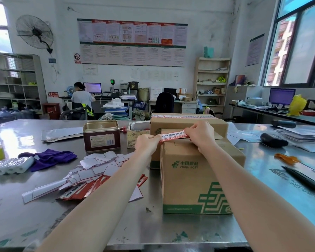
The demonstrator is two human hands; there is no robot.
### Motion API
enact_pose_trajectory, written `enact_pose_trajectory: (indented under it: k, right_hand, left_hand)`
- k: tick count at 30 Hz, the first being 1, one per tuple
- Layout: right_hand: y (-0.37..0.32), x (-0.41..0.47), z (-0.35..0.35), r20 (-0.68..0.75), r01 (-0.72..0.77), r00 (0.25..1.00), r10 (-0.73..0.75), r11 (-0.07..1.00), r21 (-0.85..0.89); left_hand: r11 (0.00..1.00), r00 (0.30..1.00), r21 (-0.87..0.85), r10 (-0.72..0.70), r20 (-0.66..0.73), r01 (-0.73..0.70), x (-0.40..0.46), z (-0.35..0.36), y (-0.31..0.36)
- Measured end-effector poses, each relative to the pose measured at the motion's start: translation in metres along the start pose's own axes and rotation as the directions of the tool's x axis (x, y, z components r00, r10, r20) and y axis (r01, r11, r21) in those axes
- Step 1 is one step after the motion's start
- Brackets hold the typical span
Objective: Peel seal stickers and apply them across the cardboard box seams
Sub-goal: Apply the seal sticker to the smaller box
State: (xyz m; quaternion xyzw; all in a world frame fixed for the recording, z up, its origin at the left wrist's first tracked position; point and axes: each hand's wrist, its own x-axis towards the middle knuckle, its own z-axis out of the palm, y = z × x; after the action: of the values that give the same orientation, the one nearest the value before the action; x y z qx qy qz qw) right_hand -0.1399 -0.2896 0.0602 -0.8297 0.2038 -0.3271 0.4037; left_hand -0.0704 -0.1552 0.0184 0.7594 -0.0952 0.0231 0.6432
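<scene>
Postal sorting office or mail room. Evidence: cardboard boxes (198, 175) printed "CHINA POST" on a steel table (80, 215); pile of peeled sticker backings (98, 170); wall board of printed notices (133, 42); desks with computer monitors (92, 87) and a weighing scale (110, 94); a seated person (82, 99) at one desk; open shelving (212, 82) holding supplies; wall-mounted fan (35, 32); water jugs (7, 113) on the floor; large windows (298, 48) at right.

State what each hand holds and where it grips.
Both hold one red-and-white seal sticker strip: left hand pinches its left end, right hand its right end, above the brown cardboard box.
</scene>
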Motion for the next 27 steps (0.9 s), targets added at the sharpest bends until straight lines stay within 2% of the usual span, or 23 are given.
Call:
enact_pose_trajectory:
  k: [5, 9, 11, 13, 15, 16, 18, 20, 23, 25, 27]
  right_hand:
    - [0.002, 0.003, 0.002, 0.012, 0.008, 1.0, -0.008, 1.0, -0.016]
    - [0.003, 0.005, 0.002, 0.019, -0.001, 1.0, 0.002, 0.999, -0.054]
    - [0.003, 0.006, 0.003, 0.025, -0.004, 1.0, 0.005, 0.997, -0.074]
    - [0.003, 0.006, 0.003, 0.025, -0.008, 1.0, 0.01, 0.997, -0.071]
    - [0.003, 0.006, 0.003, 0.028, -0.005, 1.0, 0.007, 0.997, -0.076]
    - [0.003, 0.006, 0.003, 0.029, -0.004, 1.0, 0.006, 0.997, -0.08]
    - [0.003, 0.007, 0.003, 0.028, 0.0, 1.0, 0.002, 0.996, -0.092]
    - [0.004, 0.007, 0.003, 0.022, 0.006, 1.0, -0.003, 0.994, -0.111]
    - [0.005, 0.009, 0.005, 0.009, 0.005, 1.0, -0.003, 0.991, -0.137]
    - [0.006, 0.011, 0.007, 0.002, -0.006, 1.0, 0.006, 0.988, -0.157]
    - [0.007, 0.012, 0.009, 0.0, -0.009, 1.0, 0.009, 0.984, -0.176]
  left_hand:
    - [1.0, 0.999, 0.006, -0.02, 0.049, 0.019, -0.002, 0.002, -0.002]
    - [0.978, 0.98, 0.169, -0.144, 0.14, 0.119, -0.004, -0.004, -0.003]
    - [0.97, 0.987, 0.235, -0.095, 0.131, 0.062, -0.005, -0.007, -0.006]
    - [0.974, 0.989, 0.212, 0.058, 0.133, -0.086, -0.013, -0.01, -0.006]
    - [0.969, 0.958, 0.124, 0.183, 0.221, -0.214, -0.028, -0.01, -0.002]
    - [0.971, 0.936, 0.07, 0.199, 0.289, -0.228, -0.035, -0.01, -0.002]
    - [0.985, 0.888, -0.02, 0.162, 0.431, -0.17, -0.052, -0.01, -0.001]
    - [0.992, 0.858, -0.032, 0.12, 0.499, -0.12, -0.063, -0.011, -0.002]
    - [0.993, 0.84, 0.004, 0.101, 0.533, -0.122, -0.062, -0.01, -0.007]
    - [0.995, 0.859, 0.029, 0.067, 0.507, -0.094, -0.059, -0.014, -0.009]
    - [0.981, 0.866, 0.084, 0.115, 0.487, -0.177, -0.055, -0.018, -0.009]
